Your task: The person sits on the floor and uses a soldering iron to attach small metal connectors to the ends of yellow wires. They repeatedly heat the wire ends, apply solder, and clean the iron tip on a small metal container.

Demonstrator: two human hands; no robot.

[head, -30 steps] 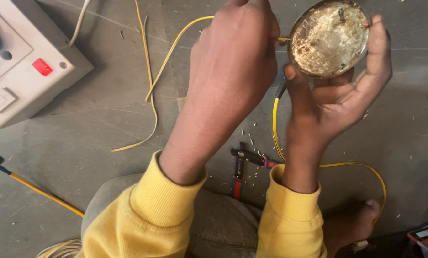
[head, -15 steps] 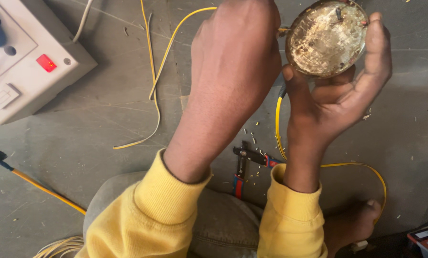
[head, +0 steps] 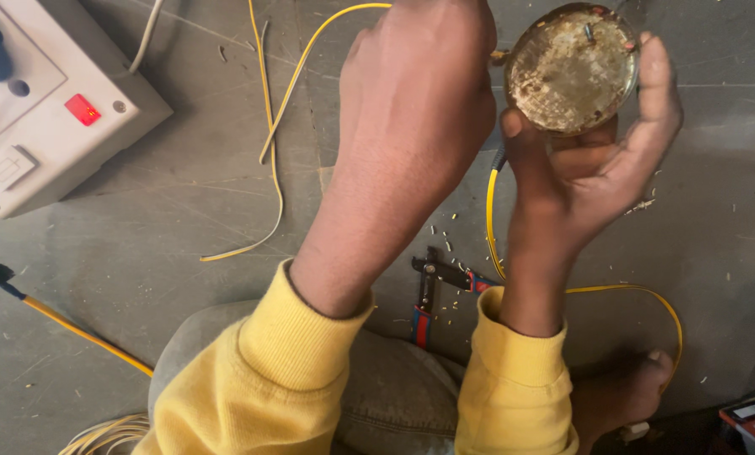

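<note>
The right hand [head: 596, 160] cups a round, shallow metal disc [head: 573, 67], tarnished and crusted on its face, with the thumb on the near rim and the fingers curled over the far rim, holding it in the air above the grey floor [head: 184, 253]. The left hand [head: 419, 109] is closed at the disc's left edge, its fingertips hidden; whether it pinches the small brass stub [head: 499, 57] there cannot be told. The disc looks rigid and fairly light, its crust giving grip; the rim seems the surest place to hold. A yellow wire [head: 491, 219] runs down from under the disc and loops across the floor. Pliers with red-and-blue handles [head: 432, 286] lie between the forearms among wire clippings. A white switch box [head: 49, 109] with a red indicator sits well apart, upper left; nothing crowds the hands.
</note>
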